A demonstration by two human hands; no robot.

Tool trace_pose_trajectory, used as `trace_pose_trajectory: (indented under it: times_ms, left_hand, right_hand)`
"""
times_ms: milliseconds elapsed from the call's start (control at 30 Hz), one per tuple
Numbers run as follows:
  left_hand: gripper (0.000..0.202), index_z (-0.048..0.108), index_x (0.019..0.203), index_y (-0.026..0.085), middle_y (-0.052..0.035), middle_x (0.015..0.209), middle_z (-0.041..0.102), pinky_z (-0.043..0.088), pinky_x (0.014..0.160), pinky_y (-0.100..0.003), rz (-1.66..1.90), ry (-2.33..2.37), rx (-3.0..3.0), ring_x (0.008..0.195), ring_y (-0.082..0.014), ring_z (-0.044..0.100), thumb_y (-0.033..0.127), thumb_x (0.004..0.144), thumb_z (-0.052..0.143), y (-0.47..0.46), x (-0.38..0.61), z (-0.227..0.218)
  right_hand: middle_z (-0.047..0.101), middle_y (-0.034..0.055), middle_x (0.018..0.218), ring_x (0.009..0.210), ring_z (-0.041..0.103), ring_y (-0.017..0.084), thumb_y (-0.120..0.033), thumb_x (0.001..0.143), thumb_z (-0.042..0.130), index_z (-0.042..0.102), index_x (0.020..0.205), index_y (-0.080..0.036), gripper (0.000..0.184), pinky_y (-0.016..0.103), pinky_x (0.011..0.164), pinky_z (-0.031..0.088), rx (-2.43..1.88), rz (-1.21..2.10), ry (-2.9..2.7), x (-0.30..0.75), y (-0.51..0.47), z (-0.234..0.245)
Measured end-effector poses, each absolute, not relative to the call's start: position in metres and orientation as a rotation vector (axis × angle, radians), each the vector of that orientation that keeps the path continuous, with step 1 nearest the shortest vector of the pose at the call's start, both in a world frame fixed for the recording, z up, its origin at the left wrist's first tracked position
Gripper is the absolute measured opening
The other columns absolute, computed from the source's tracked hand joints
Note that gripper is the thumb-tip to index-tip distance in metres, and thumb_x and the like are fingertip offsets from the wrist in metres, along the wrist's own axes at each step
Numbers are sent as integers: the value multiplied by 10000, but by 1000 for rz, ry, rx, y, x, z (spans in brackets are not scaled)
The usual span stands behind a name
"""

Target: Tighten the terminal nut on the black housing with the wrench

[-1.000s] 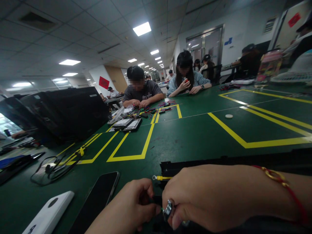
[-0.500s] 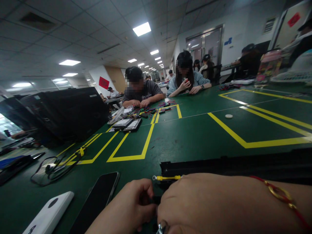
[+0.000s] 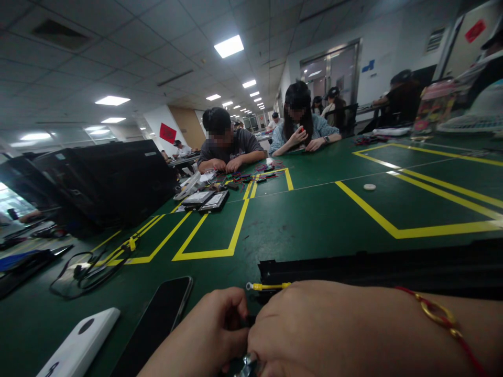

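My left hand (image 3: 218, 322) is closed, with thumb and forefinger curled together at a dark part mostly hidden between the two hands. My right hand (image 3: 291, 322) lies close against it, back turned up and fingers bent under out of sight. A shiny metal piece (image 3: 247, 365) shows below the right hand; what it belongs to is hidden. A yellow wire with a ring terminal (image 3: 267, 286) sticks out behind the right hand, over the edge of a black metal casing (image 3: 334, 272). The right forearm crosses in front of that casing.
A black phone (image 3: 161, 314) and a white device (image 3: 80, 340) lie left of my hands. Beyond are a coiled black cable (image 3: 92, 272), hard drives (image 3: 214, 201), black cases (image 3: 106, 180) and a white disc (image 3: 369, 187). Two people sit across the green table (image 3: 291, 225).
My right hand and wrist have shifted slightly left, towards the left hand. The shiny metal piece has moved left with it. My left hand stays almost in place.
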State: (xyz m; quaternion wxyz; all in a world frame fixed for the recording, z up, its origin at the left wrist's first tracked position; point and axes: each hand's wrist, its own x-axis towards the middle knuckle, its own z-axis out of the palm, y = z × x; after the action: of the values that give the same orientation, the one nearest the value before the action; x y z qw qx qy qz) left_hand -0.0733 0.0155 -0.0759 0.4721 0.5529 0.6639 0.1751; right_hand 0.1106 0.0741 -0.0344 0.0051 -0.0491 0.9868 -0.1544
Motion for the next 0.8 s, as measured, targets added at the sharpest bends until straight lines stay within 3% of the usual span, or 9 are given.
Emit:
trace_pose_trajectory:
  times_ms: [233, 333, 467, 533, 800]
  left_hand:
    - [135, 455, 638, 212, 83, 536, 487, 293, 476, -211, 419, 1654, 1381, 524, -112, 469, 122, 582, 539, 15, -73, -78]
    - [131, 454, 646, 212, 77, 558, 488, 311, 459, -207, 401, 1672, 1389, 518, -110, 456, 152, 598, 560, 12, -71, -75]
    - [111, 479, 746, 200, 68, 623, 512, 340, 421, -191, 383, 1624, 1349, 476, -78, 409, 230, 701, 576, 8, -70, -73]
    - [95, 492, 777, 186, 78, 607, 498, 321, 405, -178, 372, 1589, 1348, 457, -63, 386, 204, 719, 566, 8, -71, -74]
    - [111, 541, 837, 154, 75, 612, 502, 323, 397, -174, 353, 1624, 1398, 454, -63, 405, 164, 727, 551, 11, -71, -76]
  right_hand:
    - [430, -19, 655, 605, 427, 129, -178, 928, 798, 550, 734, -100, 325, 236, 482, 155, 12, -635, 3147, 109, 66, -41]
    - [437, -21, 666, 620, 439, 114, -116, 906, 798, 538, 733, -86, 314, 225, 491, 166, 60, -817, 3167, 113, 69, -42]
    - [496, -27, 820, 687, 477, 66, -32, 1055, 555, 527, 960, -75, 108, 130, 554, 315, 280, -1218, 3182, 122, 87, -39]
    - [500, -30, 812, 670, 477, 53, -19, 1086, 476, 513, 984, -66, 118, 103, 557, 334, 322, -1362, 3131, 125, 96, -37]
    - [478, -29, 750, 655, 439, 71, 20, 950, 604, 561, 865, -74, 133, 108, 599, 324, 178, -1490, 3019, 132, 99, -41]
